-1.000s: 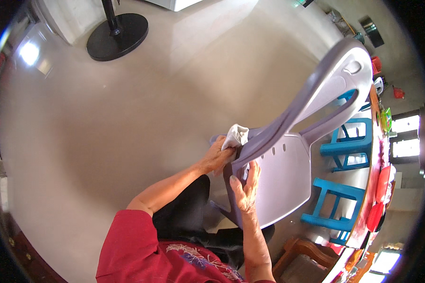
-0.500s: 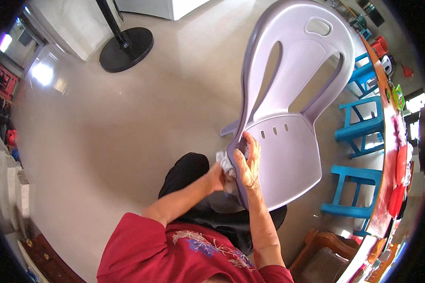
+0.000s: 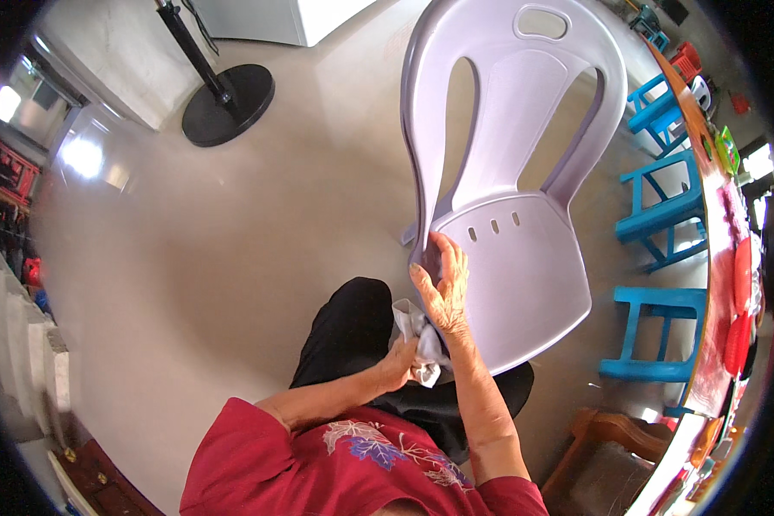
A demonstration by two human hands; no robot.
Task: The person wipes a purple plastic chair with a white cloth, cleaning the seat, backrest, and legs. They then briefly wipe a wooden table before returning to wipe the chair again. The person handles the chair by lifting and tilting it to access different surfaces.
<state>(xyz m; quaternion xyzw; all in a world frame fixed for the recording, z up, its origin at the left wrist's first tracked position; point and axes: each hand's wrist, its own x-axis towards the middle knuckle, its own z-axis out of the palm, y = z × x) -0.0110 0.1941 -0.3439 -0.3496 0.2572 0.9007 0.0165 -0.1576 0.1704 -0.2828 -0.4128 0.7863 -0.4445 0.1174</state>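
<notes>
While a black, disc-shaped stand base with a slanting pole [image 3: 219, 101] rests on the smooth beige floor [image 3: 206, 232] at upper left, my left hand [image 3: 398, 365], nearer the centre, is clenched on a crumpled white cloth [image 3: 414, 331], held just below the chair's near armrest; whether cloth and plastic touch, I cannot tell. Just right of it, my right hand [image 3: 444, 288] is clamped on that armrest, thumb outside, fingers curled over the inner edge. The pale lilac, moulded plastic chair [image 3: 525, 267] stands upright before my knees, right of centre, its seat pierced by three short slots. Judged from the cloth's position, wiping appears to be under way around the armrest and unfinished; whether I have already covered the seat and backrest, or have them left to do, the surfaces do not reveal. Farther right, bright blue plastic stools [image 3: 662, 215] line a long reddish-brown counter [image 3: 719, 267].
</notes>
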